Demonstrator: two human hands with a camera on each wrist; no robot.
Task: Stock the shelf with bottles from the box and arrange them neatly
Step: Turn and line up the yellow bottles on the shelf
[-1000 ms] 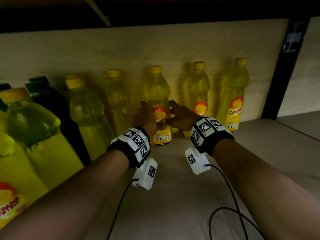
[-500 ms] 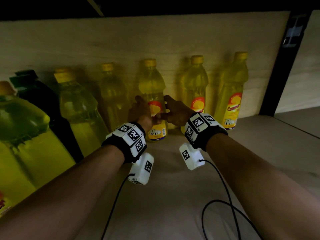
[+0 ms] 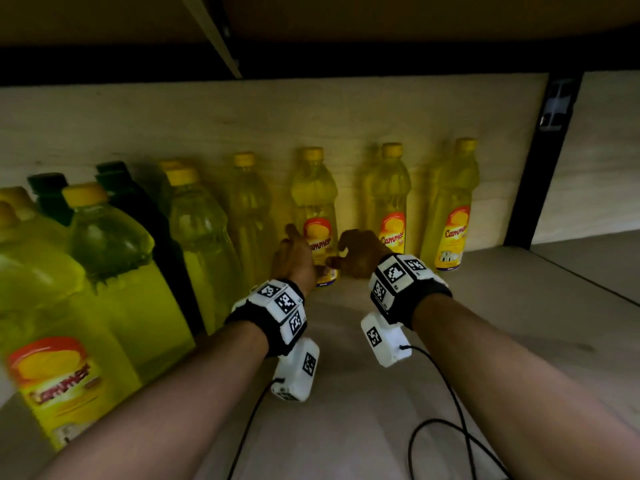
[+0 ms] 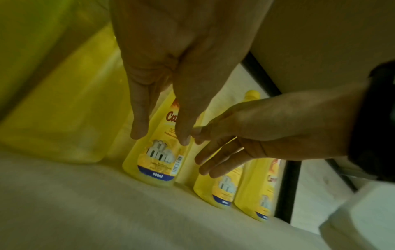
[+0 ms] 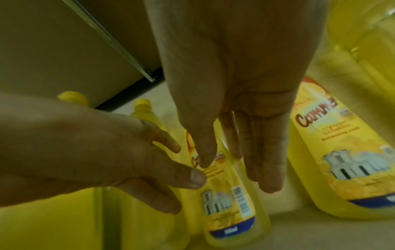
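A yellow bottle [image 3: 314, 202] with a red and yellow label stands upright in the back row of the shelf [image 3: 346, 427]. My left hand [image 3: 299, 251] is just left of its lower half and my right hand [image 3: 341, 251] just right of it. The left wrist view has my left hand [image 4: 161, 135] hanging with straight fingers in front of the bottle [image 4: 153, 162], and the right hand [image 4: 213, 152] reaching in with loose fingers. From the right wrist, the right hand [image 5: 237, 169] is relaxed before the bottle [image 5: 230, 211], and the left hand [image 5: 181, 169] has its thumb at the label.
Two more yellow bottles [image 3: 388, 202] [image 3: 450, 209] stand to the right against the back panel. Large yellow bottles [image 3: 104, 289] and dark green ones [image 3: 138, 209] crowd the left. A black upright post [image 3: 540, 161] bounds the bay on the right. The upper shelf hangs low overhead.
Both hands have loosened from round the middle bottle and now sit with relaxed fingers at its lower sides. The bottle stands with its label to the front.
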